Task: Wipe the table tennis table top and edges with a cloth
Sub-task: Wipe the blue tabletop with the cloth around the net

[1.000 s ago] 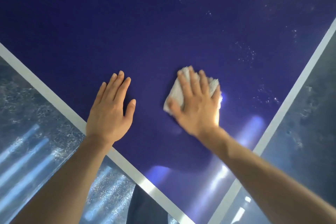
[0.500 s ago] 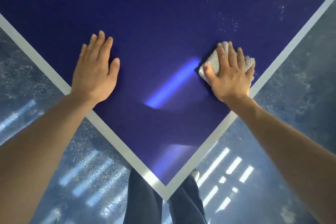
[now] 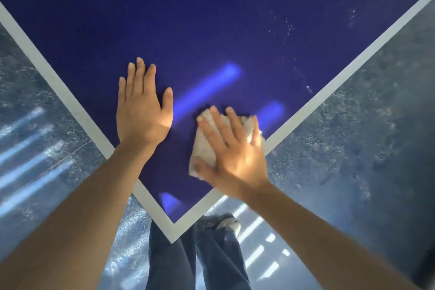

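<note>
Right hand (image 3: 235,155): pressing flat, fingers straight, on white cloth (image 3: 207,148) near table (image 3: 211,19) corner.
Left hand (image 3: 142,110): lying open, holding nothing.

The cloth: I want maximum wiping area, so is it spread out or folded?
Folded or bunched: the cloth forms a compact pad barely wider than the right hand pressing it flat.
</note>
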